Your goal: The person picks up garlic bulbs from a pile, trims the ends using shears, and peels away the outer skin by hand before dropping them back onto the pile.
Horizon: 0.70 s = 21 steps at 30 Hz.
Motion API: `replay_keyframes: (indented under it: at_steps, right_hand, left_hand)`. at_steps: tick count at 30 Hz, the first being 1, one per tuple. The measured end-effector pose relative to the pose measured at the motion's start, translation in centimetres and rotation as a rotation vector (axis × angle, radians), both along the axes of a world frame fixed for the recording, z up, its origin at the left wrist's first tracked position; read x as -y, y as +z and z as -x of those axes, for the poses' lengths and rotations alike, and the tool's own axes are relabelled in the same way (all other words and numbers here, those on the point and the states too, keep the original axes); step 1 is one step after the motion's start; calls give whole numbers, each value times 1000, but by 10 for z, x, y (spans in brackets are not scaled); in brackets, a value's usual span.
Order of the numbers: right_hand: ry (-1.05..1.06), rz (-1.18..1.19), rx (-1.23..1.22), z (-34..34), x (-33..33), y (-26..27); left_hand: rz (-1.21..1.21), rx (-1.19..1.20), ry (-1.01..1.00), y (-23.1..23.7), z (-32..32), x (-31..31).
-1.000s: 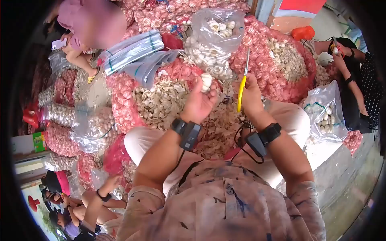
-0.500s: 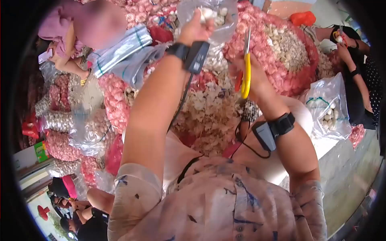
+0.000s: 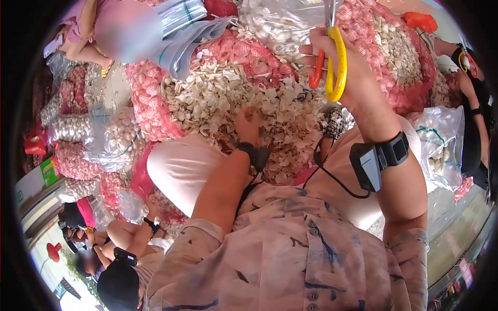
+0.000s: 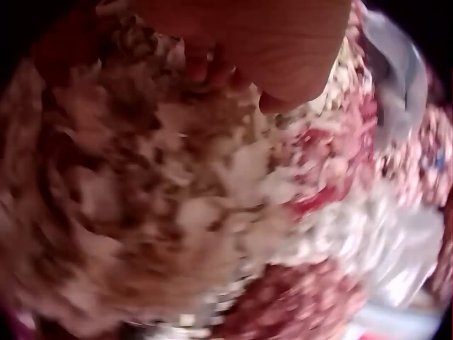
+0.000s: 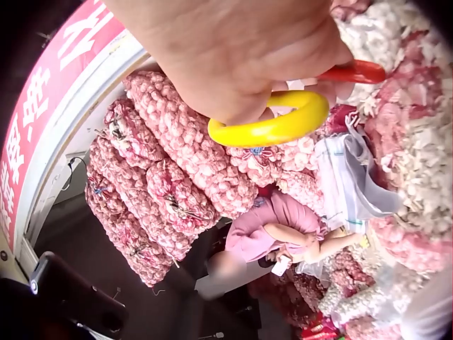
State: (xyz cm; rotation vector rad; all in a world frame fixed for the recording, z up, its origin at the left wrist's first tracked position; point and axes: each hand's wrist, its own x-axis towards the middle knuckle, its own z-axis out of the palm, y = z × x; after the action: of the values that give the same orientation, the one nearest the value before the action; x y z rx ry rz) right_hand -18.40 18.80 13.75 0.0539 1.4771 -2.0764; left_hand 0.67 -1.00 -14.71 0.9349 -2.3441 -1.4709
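My left hand point(image 3: 248, 124) is low over a heap of dry garlic skins and stems point(image 3: 285, 124), bulb no longer visible in it. The left wrist view shows the hand point(image 4: 262, 42) at the top with bent fingers above the blurred heap; whether it holds something cannot be seen. My right hand point(image 3: 358, 78) grips scissors point(image 3: 341, 67) with a yellow and a red handle loop, blades pointing away from the body. In the right wrist view, the yellow loop point(image 5: 283, 127) shows below the hand point(image 5: 241, 49).
A clear plastic bag of garlic bulbs point(image 3: 282, 23) lies beyond the heap. Red net sacks of garlic point(image 3: 150, 101) stand at the left and right. A person in pink point(image 3: 83, 31) is at the upper left; another person point(image 3: 474, 114) is at the right edge with scissors.
My left hand carried a garlic bulb forward to the clear bag, then came back to the heap without it in sight. The right hand moved forward and right with the scissors.
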Motion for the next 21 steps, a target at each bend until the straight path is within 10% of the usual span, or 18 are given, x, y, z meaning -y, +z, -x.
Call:
replay_keyframes:
  at_steps: [1, 5, 11, 15, 19, 21]
  right_hand:
    - [29, -33, 14, -1, 6, 3]
    - [65, -40, 29, -7, 23, 2]
    - [148, -116, 17, -2, 42, 0]
    - [150, -86, 3, -2, 46, -5]
    - [192, -103, 21, 0, 54, 4]
    - [202, -94, 11, 1, 52, 1]
  left_hand:
    - [403, 12, -171, 1, -5, -11]
    - [365, 42, -353, 23, 29, -32]
    - [269, 727, -946, 31, -11, -31]
    - [38, 973, -1183, -36, -45, -25]
    - [-65, 894, -1047, -26, -33, -34]
    - [185, 697, -676, 24, -22, -40]
